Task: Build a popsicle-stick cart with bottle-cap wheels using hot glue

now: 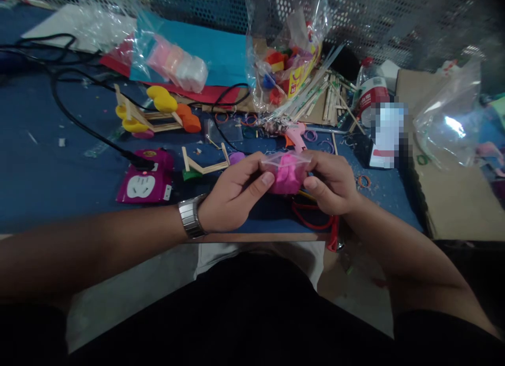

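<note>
Between both hands, above the table's front edge, is a small clear zip bag (287, 174) with bright pink clay-like material inside. My left hand (236, 190), with a metal watch on its wrist, pinches the bag's left side between thumb and fingers. The bag's right side is gripped by my right hand (331, 182). Behind the bag lies a pink glue gun (296, 135). Red-handled scissors (333, 232) rest partly under my right hand at the edge. Left of my left hand stands a small wooden-stick frame (207, 168) with green and purple pieces.
A purple power strip (145, 176) with a black cable sits at left, near a larger stick model (153, 113) with yellow and orange pieces. Behind are a bag of colourful pieces (282, 66), sticks (333, 100) and a bottle (371, 90). Cardboard (457, 197) lies at right.
</note>
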A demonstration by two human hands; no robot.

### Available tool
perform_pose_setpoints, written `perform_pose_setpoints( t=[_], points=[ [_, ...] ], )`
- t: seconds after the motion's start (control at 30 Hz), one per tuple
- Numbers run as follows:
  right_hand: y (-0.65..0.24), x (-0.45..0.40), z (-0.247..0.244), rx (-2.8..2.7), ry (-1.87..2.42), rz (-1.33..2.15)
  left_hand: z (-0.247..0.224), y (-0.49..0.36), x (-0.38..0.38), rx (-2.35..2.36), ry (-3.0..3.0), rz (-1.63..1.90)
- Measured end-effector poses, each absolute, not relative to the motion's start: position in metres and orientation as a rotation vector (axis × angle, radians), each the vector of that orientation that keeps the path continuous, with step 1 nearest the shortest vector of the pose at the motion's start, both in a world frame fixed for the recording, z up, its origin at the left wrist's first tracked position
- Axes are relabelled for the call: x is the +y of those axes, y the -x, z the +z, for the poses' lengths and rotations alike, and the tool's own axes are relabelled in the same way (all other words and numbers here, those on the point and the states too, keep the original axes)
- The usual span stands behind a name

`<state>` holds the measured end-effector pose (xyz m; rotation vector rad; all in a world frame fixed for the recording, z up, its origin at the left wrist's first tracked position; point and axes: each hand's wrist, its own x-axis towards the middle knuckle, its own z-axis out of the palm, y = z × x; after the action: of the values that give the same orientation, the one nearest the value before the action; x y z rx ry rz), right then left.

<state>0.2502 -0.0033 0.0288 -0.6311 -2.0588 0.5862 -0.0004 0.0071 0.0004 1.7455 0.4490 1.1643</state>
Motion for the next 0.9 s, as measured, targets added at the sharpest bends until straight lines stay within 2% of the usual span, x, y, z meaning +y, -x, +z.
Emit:
perform_pose_setpoints(
  t=[0.53, 0.9],
  points=[
    [-0.2474, -0.0066, 0.0241, -2.229, 0.602, 0.478, -0.002, -0.0007, 0.0058, 0.46, -1.811, 1.046],
    [-0.2442, -0.0098, 0.0312, -2.052, 0.581, 0.488, 0.0035, 0.0007, 0.0056, 0.453, -1.754, 1.162]
  ],
)
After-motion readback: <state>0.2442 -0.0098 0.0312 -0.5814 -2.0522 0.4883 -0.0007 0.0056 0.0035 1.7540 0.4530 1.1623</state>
